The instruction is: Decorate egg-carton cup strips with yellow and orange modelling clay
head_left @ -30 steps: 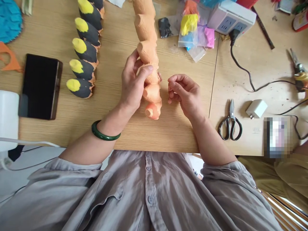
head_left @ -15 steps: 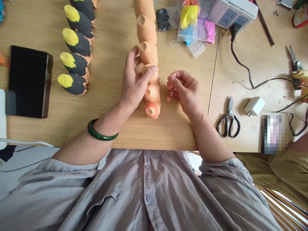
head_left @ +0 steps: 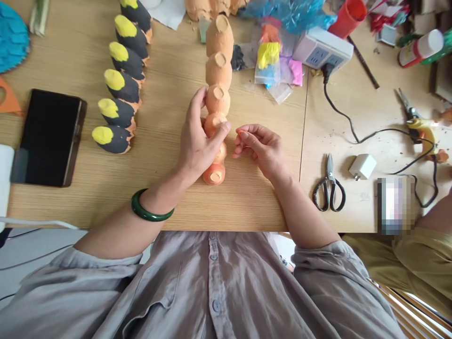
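Observation:
A long row of joined orange egg-carton cups lies on the wooden table, running away from me. My left hand, with a green bangle on its wrist, is wrapped round the near cups, thumb on one side and fingers on the other. My right hand rests just right of the row with its fingers curled and pinched together; whether anything is in them I cannot make out.
A row of black and yellow painted cups lies at the left, a dark phone beyond it. Scissors, a white charger, a power strip, a glue gun and bags of coloured clay lie at the right.
The view has tilted, so more of the far table shows. My left hand has turned the orange row so the cups' open tops face up. My right hand has edged closer.

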The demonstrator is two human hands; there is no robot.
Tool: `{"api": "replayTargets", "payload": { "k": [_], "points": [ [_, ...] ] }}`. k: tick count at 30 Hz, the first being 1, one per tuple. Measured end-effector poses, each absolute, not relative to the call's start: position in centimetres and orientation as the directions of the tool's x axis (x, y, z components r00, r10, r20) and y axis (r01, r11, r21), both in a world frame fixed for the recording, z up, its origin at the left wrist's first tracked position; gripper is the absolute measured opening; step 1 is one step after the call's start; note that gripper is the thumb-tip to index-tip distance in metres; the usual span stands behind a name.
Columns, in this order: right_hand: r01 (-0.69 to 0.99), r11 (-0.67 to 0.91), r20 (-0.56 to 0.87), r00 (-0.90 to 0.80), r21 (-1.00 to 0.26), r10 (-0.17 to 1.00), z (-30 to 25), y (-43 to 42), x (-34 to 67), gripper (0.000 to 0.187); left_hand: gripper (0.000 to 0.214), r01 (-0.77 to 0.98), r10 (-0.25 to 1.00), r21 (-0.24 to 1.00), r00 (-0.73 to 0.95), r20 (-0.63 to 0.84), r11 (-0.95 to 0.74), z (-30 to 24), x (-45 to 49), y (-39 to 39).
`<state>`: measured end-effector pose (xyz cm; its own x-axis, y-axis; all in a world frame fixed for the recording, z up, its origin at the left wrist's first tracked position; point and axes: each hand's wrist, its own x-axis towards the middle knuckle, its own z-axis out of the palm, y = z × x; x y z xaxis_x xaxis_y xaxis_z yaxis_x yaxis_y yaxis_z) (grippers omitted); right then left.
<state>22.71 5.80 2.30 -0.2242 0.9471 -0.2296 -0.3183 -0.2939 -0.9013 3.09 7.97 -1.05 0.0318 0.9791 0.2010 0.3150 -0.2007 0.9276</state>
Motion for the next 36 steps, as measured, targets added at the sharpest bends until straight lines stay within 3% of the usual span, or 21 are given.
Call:
{"api": "replayTargets", "payload": {
  "k": [6, 12, 21, 26, 30, 35, 36],
  "points": [
    [-0.302, -0.33, -0.253, -0.268, -0.894, 0.93, 2.1, 6.0, 22.9, 0.059, 0.076, 0.499, 0.942, 0.817, -0.007, 0.336, -0.288, -2.6, 2.6, 8.0],
    [-0.359, -0.331, -0.24, -0.274, -0.873, 0.931, 1.9, 6.1, 23.0, 0.056, 0.083, 0.602, 0.947, 0.764, -0.041, 0.32, -0.232, -1.7, 2.4, 7.9],
    [-0.458, -0.304, -0.193, -0.273, -0.835, 0.942, 2.1, 6.4, 23.4, 0.051, 0.055, 0.569, 0.881, 0.722, 0.013, 0.472, -0.395, -2.0, 1.2, 8.9],
    [-0.382, -0.308, -0.226, -0.245, -0.871, 0.943, 2.5, 6.1, 23.1, 0.059, 0.035, 0.469, 0.745, 0.613, 0.164, 0.647, -0.636, 0.6, 2.2, 8.2],
    [-0.343, -0.275, -0.218, -0.197, -0.898, 0.956, 3.0, 5.8, 22.8, 0.062, 0.031, 0.392, 0.729, 0.625, 0.222, 0.648, -0.675, 1.2, 3.3, 7.6],
    [-0.336, -0.274, -0.207, -0.221, -0.901, 0.953, 3.2, 5.6, 22.4, 0.064, 0.003, 0.323, 0.682, 0.609, 0.21, 0.7, -0.724, 1.1, 3.5, 7.6],
    [-0.336, -0.284, -0.212, -0.235, -0.898, 0.949, 3.2, 5.6, 22.4, 0.065, 0.006, 0.343, 0.688, 0.606, 0.211, 0.695, -0.718, 1.2, 3.5, 7.5]
  ]
}}
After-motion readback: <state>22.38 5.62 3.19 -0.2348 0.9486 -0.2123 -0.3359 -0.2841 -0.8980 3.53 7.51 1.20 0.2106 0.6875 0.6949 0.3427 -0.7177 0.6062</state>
